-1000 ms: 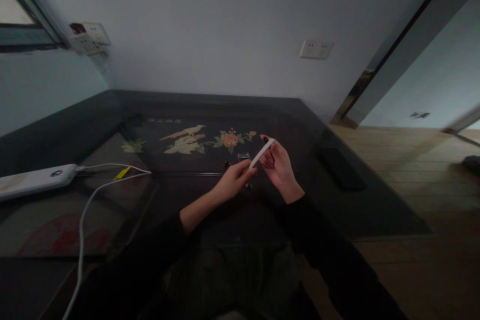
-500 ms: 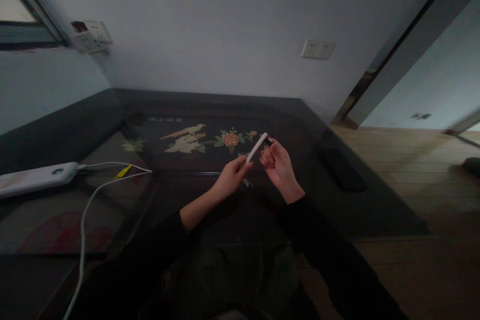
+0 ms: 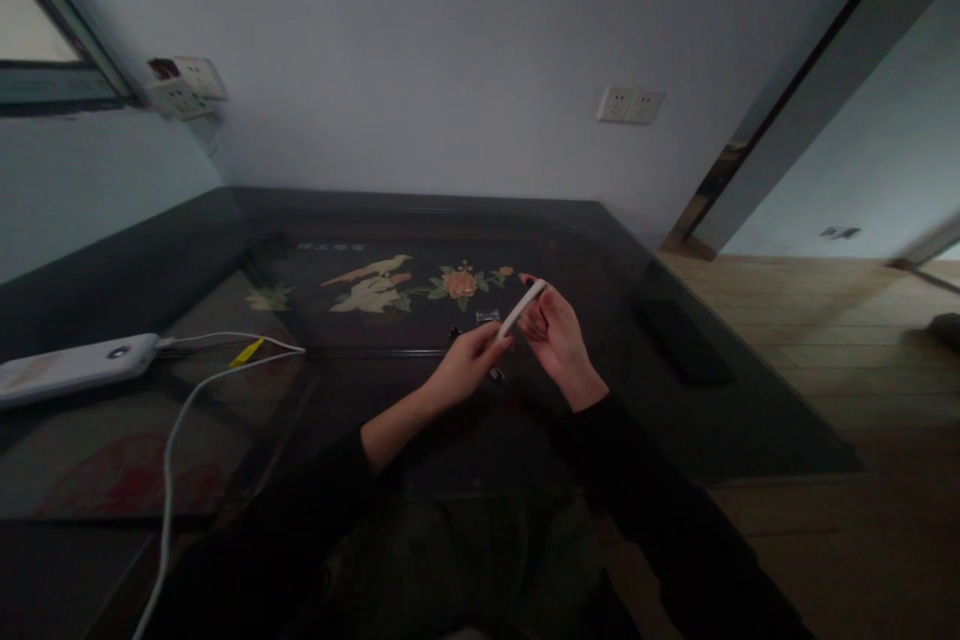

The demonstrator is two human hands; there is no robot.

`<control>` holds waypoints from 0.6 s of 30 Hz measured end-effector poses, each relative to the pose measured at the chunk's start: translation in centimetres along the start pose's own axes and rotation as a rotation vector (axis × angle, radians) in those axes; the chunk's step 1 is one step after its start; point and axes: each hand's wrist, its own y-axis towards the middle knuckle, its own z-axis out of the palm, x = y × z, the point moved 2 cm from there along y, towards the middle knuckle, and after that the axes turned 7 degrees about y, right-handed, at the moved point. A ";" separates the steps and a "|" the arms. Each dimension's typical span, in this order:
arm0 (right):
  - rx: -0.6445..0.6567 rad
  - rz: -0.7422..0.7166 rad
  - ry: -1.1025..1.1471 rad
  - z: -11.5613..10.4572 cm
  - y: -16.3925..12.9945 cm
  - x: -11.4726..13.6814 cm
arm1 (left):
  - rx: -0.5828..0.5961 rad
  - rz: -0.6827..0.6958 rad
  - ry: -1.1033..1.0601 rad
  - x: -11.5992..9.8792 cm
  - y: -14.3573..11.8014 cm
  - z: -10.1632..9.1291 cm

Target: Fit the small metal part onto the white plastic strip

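Note:
My left hand is closed around the lower end of a slim white pen-like stick, which tilts up to the right. Its upper end meets the raised fingers of my right hand. That hand is curled, with a small dark piece at its fingertips beside the stick's tip; its kind is too small to make out. Beneath the hands, a small clear item and a small dark item lie on the table, and a small shiny piece shows partly behind my left hand.
On the dark glossy table, a flat black object lies to the right. A white power bank with a white cable and yellow tag is at the left. The wall with sockets stands behind the table.
The stick's tip has shifted slightly right and down. My right fingers have moved around it, and the dark piece now shows on the tip's left side instead of its right.

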 end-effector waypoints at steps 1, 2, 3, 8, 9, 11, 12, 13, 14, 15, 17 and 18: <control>0.005 0.000 -0.004 0.1 0.0 0.0 | -0.013 -0.004 0.003 0.1 0.1 0.0; 0.008 -0.001 -0.008 0.1 0.0 0.0 | -0.026 -0.011 0.006 0.3 0.2 -0.1; 0.010 0.000 -0.010 0.1 -0.1 0.0 | -0.036 -0.018 0.008 0.4 0.2 -0.2; 0.016 0.019 0.013 0.3 -0.2 0.1 | -0.085 -0.056 0.003 1.0 0.5 -0.5; 0.018 0.022 0.018 0.3 -0.2 0.1 | -0.088 -0.056 -0.001 1.0 0.5 -0.5; 0.018 0.017 0.017 0.3 -0.2 0.1 | -0.076 -0.051 -0.011 1.0 0.4 -0.4; 0.018 0.009 0.009 0.3 -0.2 0.1 | -0.067 -0.045 -0.017 0.9 0.4 -0.3; 0.017 0.002 -0.003 0.2 -0.1 0.1 | -0.056 -0.038 -0.023 0.8 0.3 -0.2; 0.014 -0.003 -0.017 0.2 -0.1 0.1 | -0.043 -0.030 -0.028 0.6 0.2 -0.1; 0.009 -0.004 -0.030 0.1 -0.1 0.1 | -0.027 -0.023 -0.031 0.4 0.1 0.0; -0.007 -0.001 -0.042 0.0 -0.1 0.1 | 0.005 -0.014 -0.036 0.1 -0.1 0.2; -0.014 0.000 -0.042 -0.1 -0.1 0.1 | 0.021 -0.013 -0.041 -0.1 -0.2 0.3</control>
